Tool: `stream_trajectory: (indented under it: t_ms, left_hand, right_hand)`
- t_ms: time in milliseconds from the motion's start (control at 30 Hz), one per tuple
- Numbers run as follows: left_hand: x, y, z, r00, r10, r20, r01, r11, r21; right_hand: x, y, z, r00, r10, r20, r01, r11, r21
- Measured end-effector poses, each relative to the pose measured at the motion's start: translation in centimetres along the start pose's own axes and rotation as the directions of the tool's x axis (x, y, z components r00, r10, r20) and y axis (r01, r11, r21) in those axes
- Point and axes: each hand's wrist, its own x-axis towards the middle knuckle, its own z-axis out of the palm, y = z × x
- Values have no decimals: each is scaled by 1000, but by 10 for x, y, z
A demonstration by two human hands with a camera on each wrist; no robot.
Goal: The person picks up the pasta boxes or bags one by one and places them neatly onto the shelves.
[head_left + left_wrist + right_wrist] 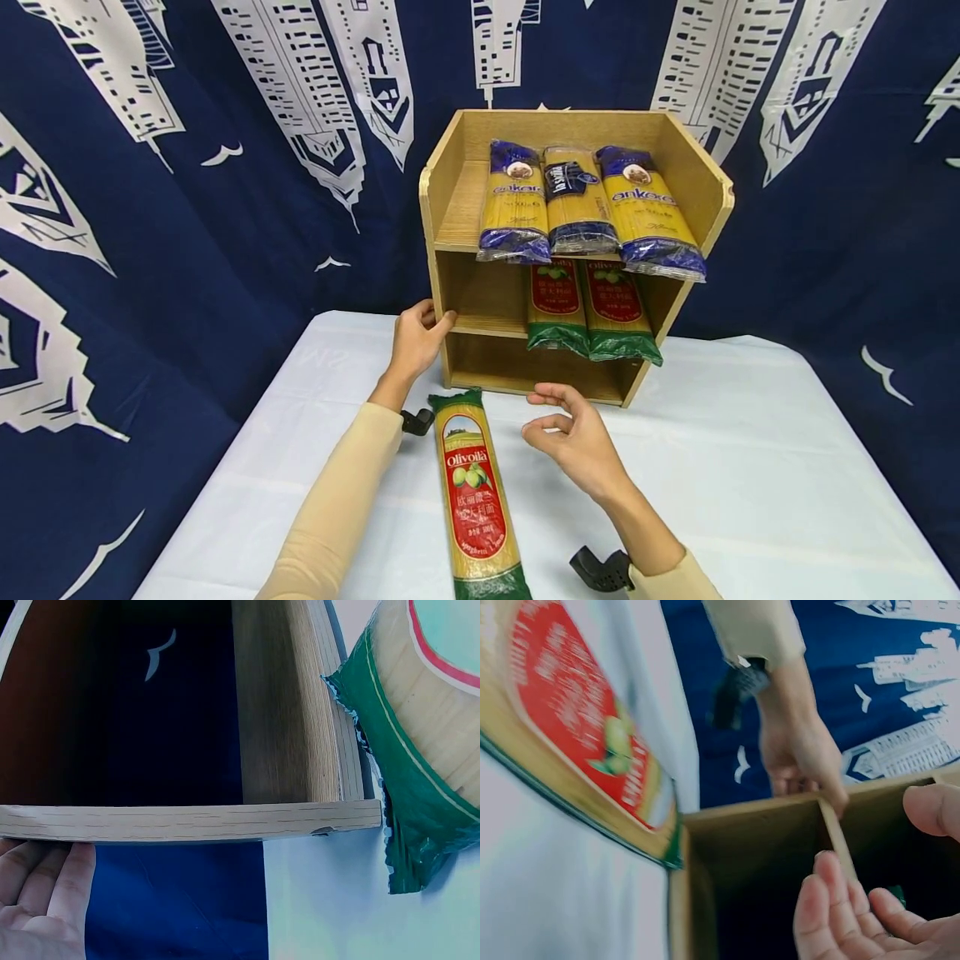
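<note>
My left hand (417, 340) grips the left side panel of a small wooden shelf (435, 275), thumb at its front edge and fingers along the outside. In the left wrist view, fingers (71, 881) lie against the panel's outer face. My right hand (573, 437) hovers in front of the bottom compartment, fingers loosely bent and holding nothing. A pack of Olivoilà spaghetti (476, 492) with green ends lies face up on the table between my forearms, its far end close to the shelf's base.
On the top tier lie three yellow pasta packs (517, 200), their ends jutting over the edge. Two green-ended spaghetti packs (618, 304) stick out of the middle tier's right side. A white cloth covers the table (750, 467); a navy patterned curtain (262, 208) hangs behind.
</note>
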Motion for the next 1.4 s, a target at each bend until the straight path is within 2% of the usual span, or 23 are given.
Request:
stream_trajectory:
  t_ms: [467,767,1000,1133,1267,1400]
  left_hand:
    - [0,1,-2,1000,-25,-3,25,1000,1]
    - [0,1,-1,1000,-16,-2,16,1000,-8]
    - [-1,0,0,1000,-25,2,25,1000,-1]
    - [0,1,1,1000,-19,7,19,1000,-3]
    - [1,1,1,1000,-15,9,14,1000,4]
    - [0,0,1,1000,-25,9,25,1000,10]
  right_hand:
    - [-36,26,30,986,161,-40,-163,984,-77]
    - [-51,38,47,977,209,-30,-211,954,-214]
    - [-62,49,68,969,247,-26,-242,911,-336]
    - [-67,56,84,973,221,-63,-227,886,-404]
    - [-69,61,97,976,180,-121,-217,830,-514]
    - [-70,65,105,977,171,-129,-214,778,-590]
